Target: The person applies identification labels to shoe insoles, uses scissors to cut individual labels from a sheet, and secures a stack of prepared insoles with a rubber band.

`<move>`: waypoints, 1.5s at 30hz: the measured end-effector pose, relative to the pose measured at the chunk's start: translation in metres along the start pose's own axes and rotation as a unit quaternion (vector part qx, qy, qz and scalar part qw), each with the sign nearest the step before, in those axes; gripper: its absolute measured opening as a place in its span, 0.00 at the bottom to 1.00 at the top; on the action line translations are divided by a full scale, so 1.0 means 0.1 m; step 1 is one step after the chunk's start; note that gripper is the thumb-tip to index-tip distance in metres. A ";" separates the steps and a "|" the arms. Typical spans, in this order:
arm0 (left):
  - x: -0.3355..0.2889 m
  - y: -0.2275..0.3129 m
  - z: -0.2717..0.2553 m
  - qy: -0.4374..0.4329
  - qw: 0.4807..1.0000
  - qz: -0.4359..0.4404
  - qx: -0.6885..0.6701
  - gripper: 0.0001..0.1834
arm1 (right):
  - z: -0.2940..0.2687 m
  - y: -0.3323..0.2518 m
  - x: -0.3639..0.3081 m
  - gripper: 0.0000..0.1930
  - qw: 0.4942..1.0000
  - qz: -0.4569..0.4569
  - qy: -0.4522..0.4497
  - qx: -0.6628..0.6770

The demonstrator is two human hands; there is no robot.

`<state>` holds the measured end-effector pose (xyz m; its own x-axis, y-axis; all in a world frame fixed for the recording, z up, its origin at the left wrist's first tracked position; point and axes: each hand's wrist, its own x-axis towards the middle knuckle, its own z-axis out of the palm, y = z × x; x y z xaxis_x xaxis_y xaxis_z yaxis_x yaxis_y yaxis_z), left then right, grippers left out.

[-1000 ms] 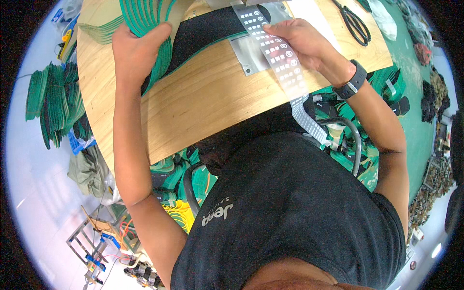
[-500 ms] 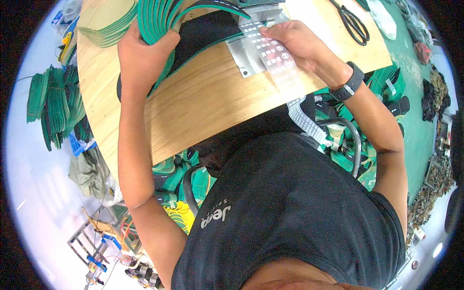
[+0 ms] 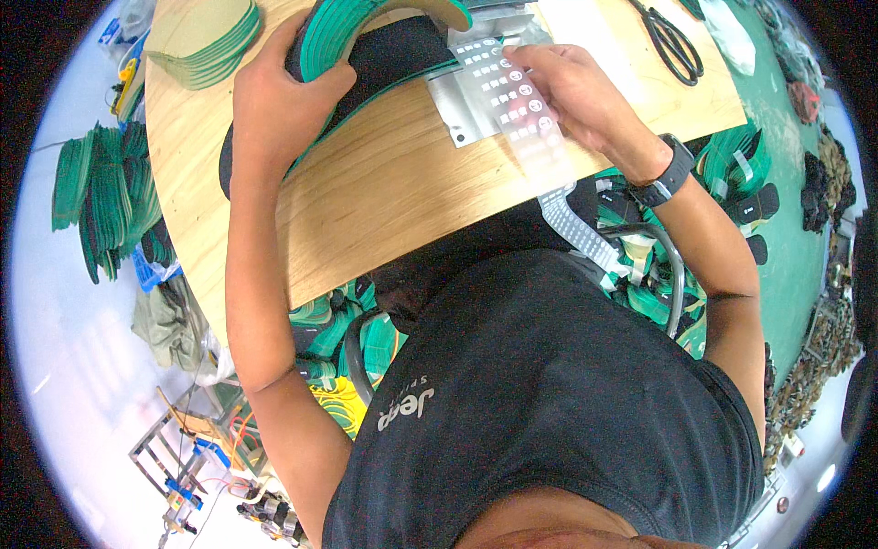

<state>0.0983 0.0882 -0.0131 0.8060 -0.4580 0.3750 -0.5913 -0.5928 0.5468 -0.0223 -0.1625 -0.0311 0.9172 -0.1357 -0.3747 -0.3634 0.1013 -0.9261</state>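
Observation:
My left hand (image 3: pixel 291 105) is wrapped round a bent stack of green-edged insoles (image 3: pixel 340 35) at the table's far left; a tan face shows at the curled-over end. Beneath it, black insoles (image 3: pixel 402 50) lie on the table. Between the thumb and fingers of my right hand (image 3: pixel 585 96) is a clear film strip (image 3: pixel 512 87) with rows of white printed marks. The strip lies over a silver metal plate (image 3: pixel 450 117) and hangs over the table's near edge towards my lap. Some of the right fingers are hidden behind the film.
A stack of tan insoles (image 3: pixel 197 37) lies at the wooden table's (image 3: pixel 402 174) far left. Black-handled scissors (image 3: pixel 672 41) rest at the far right. Green insole bundles (image 3: pixel 96 197) hang or stand off the left side, with more below the table. A metal chair arm (image 3: pixel 672 265) is near my right side.
The fanned insoles in my left hand have come together, and their far end now curls over with its tan side showing. My right hand has shifted slightly right, still on the film.

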 end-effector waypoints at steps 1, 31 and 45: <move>0.00 0.00 -0.01 -0.009 1.000 -0.011 -0.018 0.28 | -0.01 0.01 0.01 0.13 1.000 -0.003 -0.002 -0.003; -0.08 0.01 -0.08 0.054 0.980 -0.108 -0.157 0.16 | -0.08 0.01 -0.09 0.15 0.998 0.004 -0.049 -0.028; 0.05 0.17 0.01 -0.120 0.985 0.036 0.119 0.48 | -0.08 -0.07 -0.33 0.09 0.985 -0.167 0.031 -0.008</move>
<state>0.0921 0.0745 -0.0027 0.7491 -0.6309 0.2021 -0.6591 -0.6790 0.3233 -0.0513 -0.1669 -0.0122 0.9745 -0.2186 -0.0495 -0.0453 0.0245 -0.9987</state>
